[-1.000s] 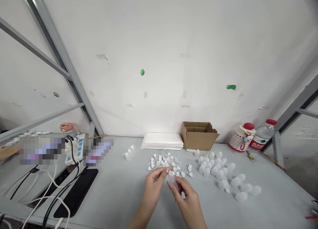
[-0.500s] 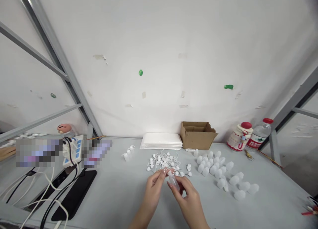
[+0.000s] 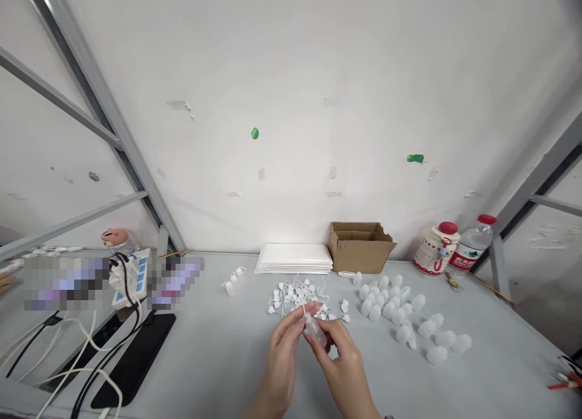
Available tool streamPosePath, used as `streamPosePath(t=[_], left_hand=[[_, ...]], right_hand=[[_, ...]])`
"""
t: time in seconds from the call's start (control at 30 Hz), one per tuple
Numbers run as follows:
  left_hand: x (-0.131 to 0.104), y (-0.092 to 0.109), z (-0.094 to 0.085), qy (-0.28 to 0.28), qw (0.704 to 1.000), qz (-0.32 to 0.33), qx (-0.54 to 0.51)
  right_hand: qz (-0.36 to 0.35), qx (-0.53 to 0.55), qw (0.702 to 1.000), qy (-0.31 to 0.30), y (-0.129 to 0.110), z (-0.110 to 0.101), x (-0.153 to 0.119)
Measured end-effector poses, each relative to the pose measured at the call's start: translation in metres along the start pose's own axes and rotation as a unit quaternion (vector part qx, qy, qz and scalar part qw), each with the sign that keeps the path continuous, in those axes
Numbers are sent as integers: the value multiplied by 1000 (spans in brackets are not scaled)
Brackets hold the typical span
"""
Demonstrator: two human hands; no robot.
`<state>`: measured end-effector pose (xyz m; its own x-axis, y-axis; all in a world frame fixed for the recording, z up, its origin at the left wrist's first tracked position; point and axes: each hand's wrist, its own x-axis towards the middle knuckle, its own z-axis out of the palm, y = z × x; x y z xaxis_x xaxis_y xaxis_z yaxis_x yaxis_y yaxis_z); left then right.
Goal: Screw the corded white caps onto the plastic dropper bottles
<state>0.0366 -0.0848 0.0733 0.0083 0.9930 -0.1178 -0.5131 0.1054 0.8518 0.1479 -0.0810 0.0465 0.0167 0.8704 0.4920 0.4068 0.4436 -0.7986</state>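
Low in the middle of the view, my right hand [image 3: 339, 349] grips a small translucent plastic bottle [image 3: 314, 329], tilted with its neck toward my left hand. Fingers of my left hand [image 3: 284, 343] close around the neck, and a thin white strap of a cap [image 3: 305, 310] shows between them; the rest of that cap is hidden. Just beyond the hands lies a pile of white caps with thin straps [image 3: 295, 293]. Several similar translucent bottles [image 3: 398, 315] lie to the right. A few bottles with straps [image 3: 234, 282] stand together on the left.
A stack of white padded envelopes [image 3: 293, 259] and an open cardboard box [image 3: 362, 249] stand against the wall. A decorated flask [image 3: 434, 249] and a plastic drink bottle [image 3: 473, 243] are at the right. Leftward lie a power strip [image 3: 131, 278], cables and a black slab-like device [image 3: 139, 358].
My left hand has turned and its fingers have come over the bottle's neck. The right hand keeps hold of the bottle. The whole view has shifted slightly.
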Motion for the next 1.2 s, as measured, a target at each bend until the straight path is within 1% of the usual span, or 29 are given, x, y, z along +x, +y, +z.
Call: streamPosePath(t=[0.1,0.2,0.33,0.4,0.5,0.67,0.77,0.83,0.97,1.07,1.13,1.2], left_hand=[[0,0,-2,-23,1000,6,-17],[0,0,-3,-40,999,8,-19],[0,0,-3,-32,999,4,-8],[0,0,-3,-23,1000,2,-6],[0,0,-2,-19,1000,-2,-10],[-1,0,0,-18,999,-24,-22],[-1,0,1,-32,998,-33,-37],[0,0,0,-47,997,-35,-45],[0,0,-1,-62,995,-49,-54],[0,2,-1,-65,994,-60,-66],[0,4,-1,-70,993,-66,-74],[0,6,-1,-74,992,-71,-79]], right_hand=[[15,19,1000,7,-2,-1,0],[59,50,997,-5,-2,-1,0],[152,130,979,-40,0,2,-1],[182,168,967,-56,1,3,-1],[200,192,958,-73,2,4,-1],[211,202,953,-85,2,2,-2],[215,216,949,-79,0,2,-2],[227,238,941,-77,-3,1,0],[272,299,909,-107,-10,-4,5],[290,362,876,-132,-14,-7,7],[309,415,844,-143,-16,-8,7],[328,470,804,-155,-18,-10,7]])
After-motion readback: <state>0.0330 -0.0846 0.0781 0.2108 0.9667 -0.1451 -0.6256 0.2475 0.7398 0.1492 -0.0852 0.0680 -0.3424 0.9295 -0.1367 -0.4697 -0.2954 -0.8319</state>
